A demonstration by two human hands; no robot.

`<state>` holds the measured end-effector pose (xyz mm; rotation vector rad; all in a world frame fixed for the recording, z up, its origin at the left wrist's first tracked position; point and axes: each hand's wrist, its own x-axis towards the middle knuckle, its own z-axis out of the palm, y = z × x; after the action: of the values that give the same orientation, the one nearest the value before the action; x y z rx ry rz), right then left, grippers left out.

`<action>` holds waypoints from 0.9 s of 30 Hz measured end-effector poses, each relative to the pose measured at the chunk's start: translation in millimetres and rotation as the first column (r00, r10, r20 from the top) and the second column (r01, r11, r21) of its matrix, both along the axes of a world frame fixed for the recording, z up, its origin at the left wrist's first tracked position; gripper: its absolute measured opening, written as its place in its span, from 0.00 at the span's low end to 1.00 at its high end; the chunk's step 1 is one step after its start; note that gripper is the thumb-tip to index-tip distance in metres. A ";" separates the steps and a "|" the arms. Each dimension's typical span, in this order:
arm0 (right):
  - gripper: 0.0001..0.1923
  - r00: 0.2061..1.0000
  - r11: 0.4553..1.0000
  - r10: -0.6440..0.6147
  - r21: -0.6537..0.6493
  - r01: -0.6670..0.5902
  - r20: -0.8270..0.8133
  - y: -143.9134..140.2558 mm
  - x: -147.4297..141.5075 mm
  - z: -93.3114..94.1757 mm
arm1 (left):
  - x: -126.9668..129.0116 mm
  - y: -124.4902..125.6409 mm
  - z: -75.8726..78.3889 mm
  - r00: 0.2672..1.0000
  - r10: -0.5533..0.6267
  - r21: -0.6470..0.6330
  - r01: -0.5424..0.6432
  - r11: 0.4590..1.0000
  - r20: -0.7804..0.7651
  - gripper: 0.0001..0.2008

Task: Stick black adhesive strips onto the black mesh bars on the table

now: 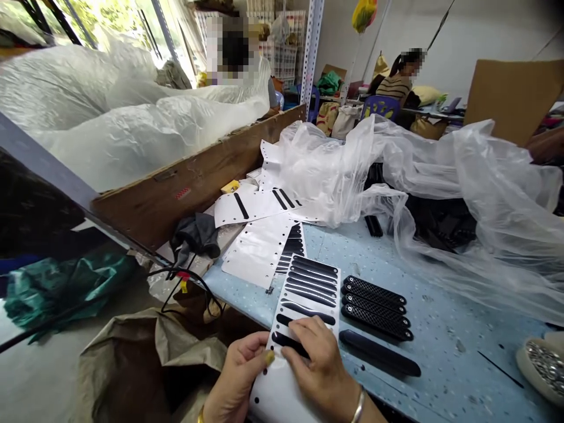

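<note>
A white sheet of glossy black strip stickers (pixel 309 273) lies at the table's front edge, its lower part bare. My left hand (pixel 240 373) pinches the sheet's left edge between thumb and fingers. Over the sheet, my right hand (pixel 321 358) is closed, with thumb and fingertips at one end of a black sticker strip (pixel 284 341); its other end is hidden under the hand. To the right sit several textured black handle-like strips (pixel 374 308) with a metal rivet or hole at each end. Nearer me lies one smooth black strip (pixel 379 352).
Other white sheets (pixel 258 249) lie at the back left, beside dark cloth (pixel 196 235). Crumpled clear plastic (pixel 335 170) covers black parts behind. A bowl of small metal pieces (pixel 544 367) stands at right. An open sack (pixel 145 352) is below left. Two people sit farther back.
</note>
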<state>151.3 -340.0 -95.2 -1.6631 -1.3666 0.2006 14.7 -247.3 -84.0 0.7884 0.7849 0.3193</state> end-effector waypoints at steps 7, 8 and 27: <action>0.11 0.991 0.991 0.127 -0.027 -0.128 -0.052 8.0 3.4 10.1 | 10.8 9.0 12.6 0.999 -0.037 0.084 0.034 0.996 0.033 0.10; 0.12 0.993 0.993 0.122 0.006 -0.122 0.007 8.6 2.4 9.9 | 12.9 9.9 13.1 0.999 -0.031 0.086 0.028 0.996 0.034 0.09; 0.16 0.692 0.999 -0.048 -0.040 0.028 -0.720 20.6 26.1 27.5 | 19.0 17.5 7.4 1.000 0.019 0.095 -0.022 0.995 0.024 0.14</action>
<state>177.4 -319.4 -67.7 -1.3888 -0.7137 0.7715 33.8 -229.8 -76.5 0.8649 0.7608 0.3858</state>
